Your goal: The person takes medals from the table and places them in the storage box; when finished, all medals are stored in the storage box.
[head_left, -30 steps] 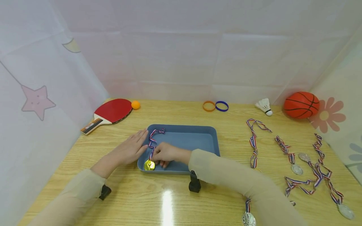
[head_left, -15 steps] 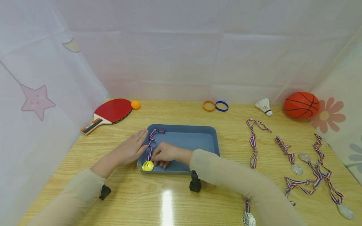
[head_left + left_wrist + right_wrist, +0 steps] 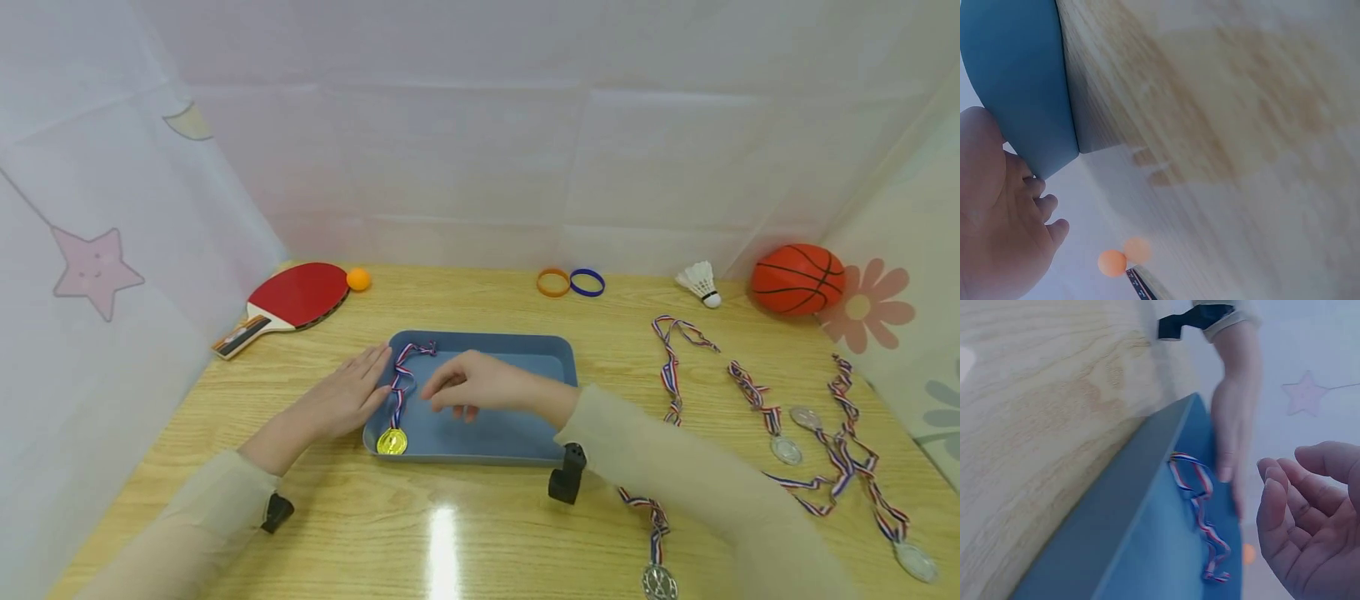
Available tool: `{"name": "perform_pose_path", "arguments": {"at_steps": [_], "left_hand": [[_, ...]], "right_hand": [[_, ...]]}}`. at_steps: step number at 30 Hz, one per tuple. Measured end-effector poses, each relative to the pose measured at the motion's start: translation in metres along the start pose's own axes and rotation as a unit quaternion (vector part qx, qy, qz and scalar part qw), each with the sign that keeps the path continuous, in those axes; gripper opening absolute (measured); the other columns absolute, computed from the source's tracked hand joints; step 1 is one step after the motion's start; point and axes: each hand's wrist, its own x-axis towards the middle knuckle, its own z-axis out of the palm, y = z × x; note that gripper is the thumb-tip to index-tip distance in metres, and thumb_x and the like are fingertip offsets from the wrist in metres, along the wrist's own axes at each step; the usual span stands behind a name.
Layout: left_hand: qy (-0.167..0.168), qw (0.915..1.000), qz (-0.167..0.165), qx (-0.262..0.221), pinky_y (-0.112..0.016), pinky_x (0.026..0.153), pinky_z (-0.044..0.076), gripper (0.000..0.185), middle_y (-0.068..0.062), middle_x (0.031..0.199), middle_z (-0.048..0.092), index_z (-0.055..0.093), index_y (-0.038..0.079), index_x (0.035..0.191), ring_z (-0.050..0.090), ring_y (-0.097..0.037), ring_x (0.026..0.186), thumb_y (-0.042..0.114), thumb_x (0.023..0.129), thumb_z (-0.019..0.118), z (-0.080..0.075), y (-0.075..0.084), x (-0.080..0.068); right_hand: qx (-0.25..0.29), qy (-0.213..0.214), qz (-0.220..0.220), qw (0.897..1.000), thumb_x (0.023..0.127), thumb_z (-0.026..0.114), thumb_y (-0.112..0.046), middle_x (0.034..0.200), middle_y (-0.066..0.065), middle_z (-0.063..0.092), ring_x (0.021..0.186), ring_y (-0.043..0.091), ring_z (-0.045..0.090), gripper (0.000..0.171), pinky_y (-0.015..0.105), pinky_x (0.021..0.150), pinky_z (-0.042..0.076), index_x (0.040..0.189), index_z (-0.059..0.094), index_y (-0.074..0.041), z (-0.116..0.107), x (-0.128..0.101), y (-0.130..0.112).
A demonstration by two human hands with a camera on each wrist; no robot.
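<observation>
Right hand (image 3: 480, 385) has let go of the gold medal (image 3: 392, 441) and lifted, fingers loosely curled and empty. Medal now lies in the tray's (image 3: 564, 354) near-left corner, placed. Left hand (image 3: 347, 398) rests flat against the tray's left edge, fingers straight.

The right forearm is covering part of the striped ribbon of a silver medal (image 3: 659, 581) near the desk's (image 3: 465, 533) front edge, and the picture's bottom edge is cutting that medal's disc. In the left wrist view the left hand (image 3: 997, 219) is running off the frame's left and bottom edges, the blue tray (image 3: 1016, 81) is showing only one rounded corner, and the paddle beside the orange ball (image 3: 1112, 263) is being cut to a sliver. In the right wrist view the right hand (image 3: 1310, 531) is cropped at the right edge, and motion is blurring the wrist above the tray.
</observation>
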Motion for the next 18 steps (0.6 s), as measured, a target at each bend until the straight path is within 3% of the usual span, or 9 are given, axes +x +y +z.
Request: {"name": "perform_pose_path", "arguments": {"at_steps": [4, 9, 18], "left_hand": [[0.003, 1.0000, -0.001, 0.002, -0.051, 0.107, 0.015, 0.062, -0.019, 0.150, 0.013, 0.016, -0.006, 0.144, 0.013, -0.037, 0.136, 0.031, 0.099, 0.037, 0.000, 0.000, 0.000], [0.008, 1.0000, -0.001, -0.001, -0.051, 0.107, 0.016, 0.062, -0.020, 0.150, 0.014, 0.016, -0.007, 0.144, 0.013, -0.037, 0.135, 0.029, 0.098, 0.039, 0.000, 0.002, -0.002], [0.008, 1.0000, 0.003, 0.001, -0.052, 0.107, 0.016, 0.061, -0.022, 0.149, 0.015, 0.017, -0.008, 0.143, 0.014, -0.039, 0.135, 0.026, 0.098, 0.041, -0.001, 0.004, 0.000]], "right_hand": [[-0.020, 0.033, -0.044, 0.998, 0.090, 0.060, -0.017, 0.089, 0.000, 0.066, 0.072, 0.028, 0.058, 0.018, 0.035, 0.060, 0.051, 0.106, 0.066, -0.011, -0.015, -0.034, -0.001], [-0.068, 0.088, -0.108, 0.988, 0.090, 0.059, -0.014, 0.091, 0.001, 0.065, 0.068, 0.021, 0.056, 0.019, 0.030, 0.057, 0.048, 0.106, 0.066, -0.007, -0.033, -0.078, 0.010], [-0.118, 0.173, -0.062, 0.976, 0.089, 0.062, -0.016, 0.090, -0.002, 0.063, 0.075, 0.014, 0.057, 0.019, 0.027, 0.059, 0.048, 0.105, 0.066, -0.007, -0.052, -0.145, 0.047]]}}
